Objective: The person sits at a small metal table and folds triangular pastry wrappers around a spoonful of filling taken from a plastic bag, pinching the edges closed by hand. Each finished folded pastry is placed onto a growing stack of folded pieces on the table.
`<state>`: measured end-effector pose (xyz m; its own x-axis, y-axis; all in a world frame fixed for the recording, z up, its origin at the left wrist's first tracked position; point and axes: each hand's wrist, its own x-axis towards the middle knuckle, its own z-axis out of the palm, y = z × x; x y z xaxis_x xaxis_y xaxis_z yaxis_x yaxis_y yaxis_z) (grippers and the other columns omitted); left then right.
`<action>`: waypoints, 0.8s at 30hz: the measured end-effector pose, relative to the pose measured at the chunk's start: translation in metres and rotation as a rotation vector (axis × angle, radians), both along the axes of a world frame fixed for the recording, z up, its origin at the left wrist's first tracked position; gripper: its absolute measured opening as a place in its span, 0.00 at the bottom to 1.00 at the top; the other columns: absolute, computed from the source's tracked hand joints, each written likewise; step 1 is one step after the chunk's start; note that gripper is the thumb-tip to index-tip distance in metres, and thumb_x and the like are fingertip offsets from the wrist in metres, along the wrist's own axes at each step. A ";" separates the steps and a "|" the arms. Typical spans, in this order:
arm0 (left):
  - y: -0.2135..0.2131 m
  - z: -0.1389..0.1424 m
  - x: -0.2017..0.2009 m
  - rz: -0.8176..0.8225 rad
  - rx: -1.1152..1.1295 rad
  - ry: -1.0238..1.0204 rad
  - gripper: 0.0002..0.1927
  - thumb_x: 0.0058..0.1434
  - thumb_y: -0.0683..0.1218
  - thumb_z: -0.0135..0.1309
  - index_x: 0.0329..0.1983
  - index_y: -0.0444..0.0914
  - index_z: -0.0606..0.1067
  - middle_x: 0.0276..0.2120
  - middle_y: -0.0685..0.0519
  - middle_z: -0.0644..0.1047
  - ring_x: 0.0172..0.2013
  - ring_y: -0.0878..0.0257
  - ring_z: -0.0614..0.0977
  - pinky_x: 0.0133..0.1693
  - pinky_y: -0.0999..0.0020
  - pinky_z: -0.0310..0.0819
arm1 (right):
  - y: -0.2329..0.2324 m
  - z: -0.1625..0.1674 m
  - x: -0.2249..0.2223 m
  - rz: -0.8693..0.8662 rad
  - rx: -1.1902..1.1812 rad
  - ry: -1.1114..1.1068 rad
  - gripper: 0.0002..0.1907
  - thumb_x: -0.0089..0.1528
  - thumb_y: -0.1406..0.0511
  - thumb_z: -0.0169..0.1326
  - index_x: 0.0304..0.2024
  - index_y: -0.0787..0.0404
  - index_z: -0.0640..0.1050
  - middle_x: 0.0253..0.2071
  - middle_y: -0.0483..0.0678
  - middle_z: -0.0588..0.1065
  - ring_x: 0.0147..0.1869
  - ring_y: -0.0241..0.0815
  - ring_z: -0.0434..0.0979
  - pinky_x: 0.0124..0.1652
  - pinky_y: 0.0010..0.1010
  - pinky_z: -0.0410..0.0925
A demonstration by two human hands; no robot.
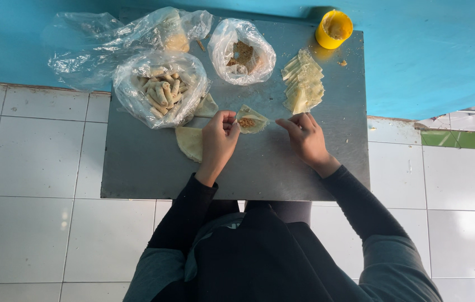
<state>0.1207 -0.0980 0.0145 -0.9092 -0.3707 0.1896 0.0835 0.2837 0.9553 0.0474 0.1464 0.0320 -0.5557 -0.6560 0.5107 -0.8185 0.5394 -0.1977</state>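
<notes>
A pale dough wrapper (pixel 251 120) with brown filling in its middle lies on the grey metal tray (pixel 304 168). My left hand (pixel 218 140) pinches the wrapper's left edge between thumb and fingers. My right hand (pixel 306 138) rests on the tray just right of the wrapper, fingers pointing toward it and holding nothing. Another flat wrapper (pixel 190 142) lies under my left hand's outer side. A stack of cut wrappers (pixel 303 83) sits beyond my right hand.
A clear bag of rolled pieces (pixel 162 89) stands at the tray's back left, a bag of brown filling (pixel 241 53) at the back middle, and crumpled plastic (pixel 120 33) behind. A yellow cup (pixel 333 29) sits at the back right corner. White floor tiles surround the tray.
</notes>
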 end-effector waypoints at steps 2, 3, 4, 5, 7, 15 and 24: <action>0.000 0.000 -0.001 -0.010 0.011 -0.001 0.12 0.62 0.39 0.59 0.49 0.32 0.76 0.36 0.50 0.82 0.32 0.66 0.83 0.36 0.72 0.80 | 0.008 -0.002 -0.001 0.021 0.063 0.087 0.27 0.53 0.77 0.57 0.54 0.54 0.82 0.40 0.45 0.72 0.43 0.43 0.75 0.40 0.33 0.73; 0.001 0.000 -0.002 -0.015 0.022 -0.003 0.12 0.62 0.39 0.59 0.49 0.32 0.76 0.36 0.50 0.82 0.33 0.66 0.83 0.36 0.72 0.80 | 0.012 -0.003 -0.002 0.044 0.078 0.114 0.28 0.52 0.77 0.57 0.55 0.53 0.82 0.41 0.44 0.73 0.44 0.42 0.75 0.41 0.33 0.73; 0.001 0.001 -0.002 -0.019 0.034 -0.004 0.12 0.63 0.39 0.59 0.49 0.32 0.76 0.37 0.50 0.82 0.33 0.66 0.84 0.37 0.72 0.80 | 0.016 -0.003 -0.003 0.067 0.094 0.141 0.29 0.52 0.76 0.57 0.56 0.53 0.82 0.42 0.43 0.73 0.44 0.42 0.75 0.41 0.32 0.74; 0.001 0.001 -0.002 -0.022 0.037 -0.002 0.12 0.63 0.39 0.59 0.49 0.32 0.76 0.37 0.50 0.82 0.33 0.66 0.84 0.37 0.72 0.80 | 0.018 -0.004 -0.004 0.073 0.099 0.162 0.28 0.53 0.76 0.58 0.56 0.53 0.82 0.42 0.44 0.73 0.44 0.42 0.75 0.41 0.32 0.73; 0.001 0.002 -0.002 -0.025 0.045 0.002 0.12 0.64 0.39 0.59 0.49 0.32 0.76 0.37 0.50 0.82 0.33 0.65 0.84 0.37 0.72 0.80 | 0.023 -0.004 -0.006 0.087 0.109 0.204 0.27 0.55 0.75 0.58 0.56 0.53 0.82 0.42 0.44 0.72 0.44 0.41 0.74 0.41 0.32 0.73; 0.001 0.000 -0.001 -0.033 0.036 0.010 0.11 0.66 0.40 0.58 0.50 0.31 0.76 0.38 0.48 0.82 0.35 0.64 0.85 0.38 0.70 0.81 | -0.002 0.013 -0.021 -0.092 -0.084 0.170 0.19 0.61 0.77 0.59 0.53 0.57 0.83 0.39 0.47 0.71 0.42 0.45 0.72 0.39 0.37 0.70; 0.009 0.007 0.005 0.008 -0.381 0.173 0.08 0.62 0.38 0.57 0.45 0.36 0.76 0.39 0.46 0.81 0.40 0.48 0.83 0.42 0.57 0.76 | -0.096 0.050 -0.043 -0.140 -0.377 0.007 0.10 0.64 0.69 0.62 0.48 0.64 0.79 0.44 0.57 0.72 0.48 0.56 0.73 0.47 0.42 0.68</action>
